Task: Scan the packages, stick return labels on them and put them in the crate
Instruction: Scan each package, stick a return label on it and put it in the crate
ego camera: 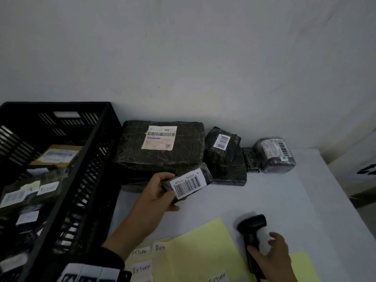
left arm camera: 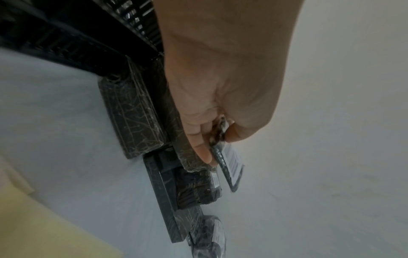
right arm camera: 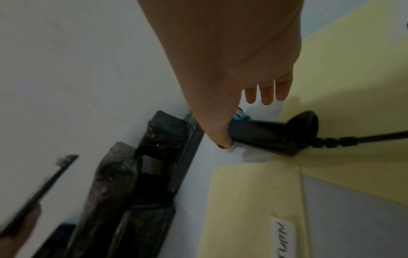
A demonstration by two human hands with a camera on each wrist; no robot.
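Both hands busy: left hand (ego camera: pixel 157 193) grips a small black barcode-labelled packet (ego camera: pixel 188 183) above the worktop; right hand (ego camera: pixel 271 254) clasps the black handheld scanner (ego camera: pixel 253 231) near its front edge.

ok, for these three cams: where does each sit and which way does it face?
Head: worn on the head, looks forward and down at the table, black crate and packages; both hands and the left forearm show.
Left wrist: looks along the left hand gripping the small package.
Right wrist: looks along the right hand onto the scanner.
Shared: the head and right-wrist views both show the scanner and the yellow sheets.
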